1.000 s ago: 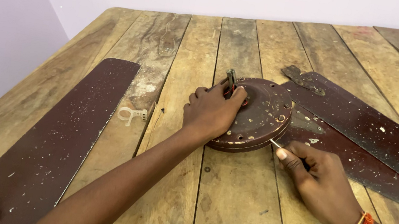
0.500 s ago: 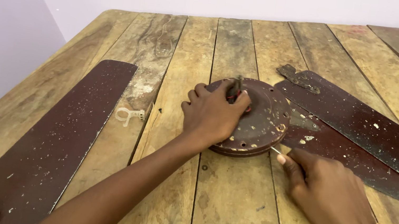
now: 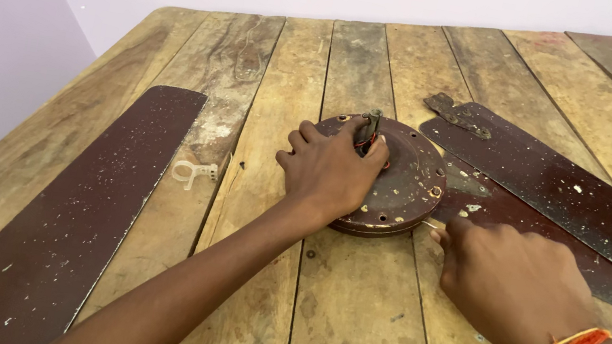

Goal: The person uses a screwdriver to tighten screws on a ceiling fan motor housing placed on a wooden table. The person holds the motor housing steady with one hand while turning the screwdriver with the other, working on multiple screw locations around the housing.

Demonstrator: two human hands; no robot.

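A round, rusty brown fan motor housing [image 3: 403, 178] lies on a plank table [image 3: 285, 95], with a short shaft and red wires sticking up from its middle. My left hand [image 3: 331, 169] lies flat over its left half, fingers around the shaft. My right hand [image 3: 508, 279], with an orange thread on the wrist, is closed at the housing's lower right edge, pinching a thin tool whose tip just shows. Two dark brown fan blades [image 3: 565, 192] reach out from the housing to the right.
A third, loose fan blade [image 3: 84, 202] lies along the table's left side. A small pale plastic clip [image 3: 193, 172] sits between it and the housing. A lilac wall runs behind the table, whose left edge drops off.
The view has shifted closer. My right hand has turned over and slid in against the housing's rim. My left hand stays pressed on the housing.
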